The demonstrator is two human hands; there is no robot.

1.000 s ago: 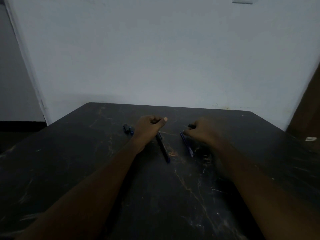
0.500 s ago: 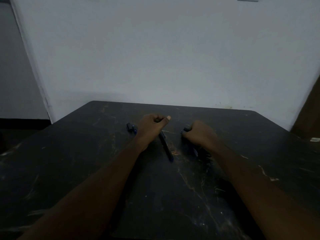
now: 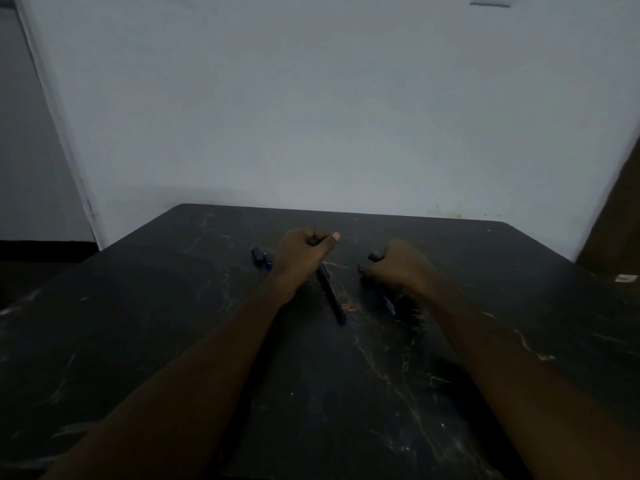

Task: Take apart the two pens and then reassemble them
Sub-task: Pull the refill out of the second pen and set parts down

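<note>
In dim light, my left hand [image 3: 304,254] is closed in a fist on the far end of a dark pen [image 3: 332,296]. The pen's barrel slants from under the fist toward me, its near end on the table. To the right, my right hand [image 3: 398,265] is closed over a blue pen [image 3: 388,301] that runs beneath the palm and wrist. A short dark piece [image 3: 374,256] sticks out at the fingers. Two small pen caps [image 3: 261,259] lie side by side on the table just left of my left hand.
The black table [image 3: 346,393] has pale, marble-like scratches and its far edge meets a white wall [image 3: 311,116]. A brown panel [image 3: 620,220] stands at the right, and a small white object [image 3: 625,278] lies near the table's right edge.
My right hand has curled over the blue pen, which lay mostly uncovered at the fingertips a second ago. The left fist and dark pen have hardly moved.
</note>
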